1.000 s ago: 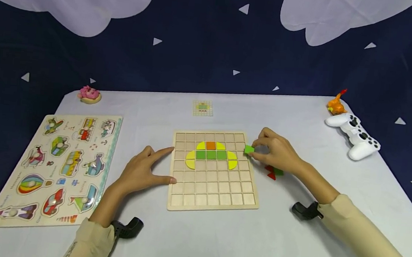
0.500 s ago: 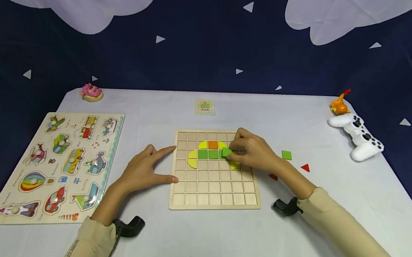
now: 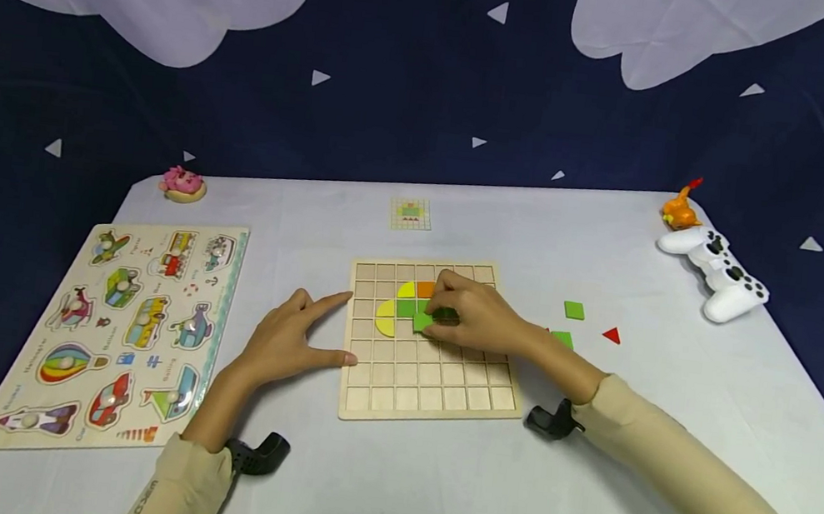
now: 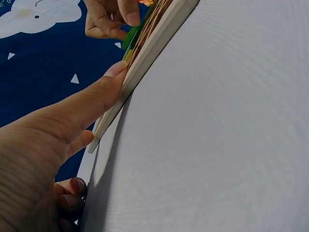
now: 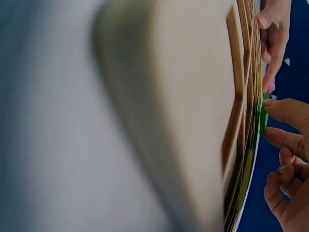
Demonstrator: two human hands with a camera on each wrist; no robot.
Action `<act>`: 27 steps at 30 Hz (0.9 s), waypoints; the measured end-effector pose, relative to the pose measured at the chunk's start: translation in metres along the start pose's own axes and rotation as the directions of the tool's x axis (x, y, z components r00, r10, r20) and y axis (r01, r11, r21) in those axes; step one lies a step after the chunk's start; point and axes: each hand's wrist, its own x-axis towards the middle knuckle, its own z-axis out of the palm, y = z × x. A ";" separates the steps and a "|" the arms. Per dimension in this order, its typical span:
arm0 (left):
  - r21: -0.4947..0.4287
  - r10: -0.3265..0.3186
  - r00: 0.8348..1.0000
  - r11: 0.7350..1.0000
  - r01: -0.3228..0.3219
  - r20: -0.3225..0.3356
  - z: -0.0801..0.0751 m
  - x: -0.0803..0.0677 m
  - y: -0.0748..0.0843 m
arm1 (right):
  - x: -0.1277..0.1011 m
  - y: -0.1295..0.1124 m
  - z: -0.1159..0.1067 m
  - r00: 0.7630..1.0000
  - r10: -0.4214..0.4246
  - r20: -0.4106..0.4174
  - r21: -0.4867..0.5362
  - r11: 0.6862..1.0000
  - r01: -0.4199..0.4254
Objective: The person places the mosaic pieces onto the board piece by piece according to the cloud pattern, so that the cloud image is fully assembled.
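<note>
A square wooden grid board (image 3: 397,399) lies on the white table, with coloured tiles in its upper cells. Thumb and index finger spread, my left hand (image 3: 275,339) touches the board's left edge. My right hand (image 3: 484,319) pinches a green square tile (image 3: 422,322) over the board, just below the row of green tiles (image 3: 406,308). In the right wrist view this green tile (image 5: 264,115) sits between thumb and fingertip, close over the grid. An orange tile (image 3: 424,289) and yellow curved tiles (image 3: 386,319) show on the left; my right hand hides those on the right.
Loose green squares (image 3: 574,310) and a red triangle (image 3: 611,335) lie right of the board. A small pattern card (image 3: 411,214) is behind it. On the left lies a vehicle puzzle (image 3: 229,271). A white game controller (image 3: 715,272), an orange figure (image 3: 679,211) and a pink figure (image 3: 183,183) stand farther out.
My right hand has carried the green tile leftward from beyond the board's right edge to over its cells. The left hand stays at the board's edge.
</note>
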 end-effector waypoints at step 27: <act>-0.001 0.013 1.000 1.000 -0.013 -0.009 0.001 0.000 0.000 | 0.007 -0.028 0.007 0.996 0.077 0.049 -0.065 0.995 -0.073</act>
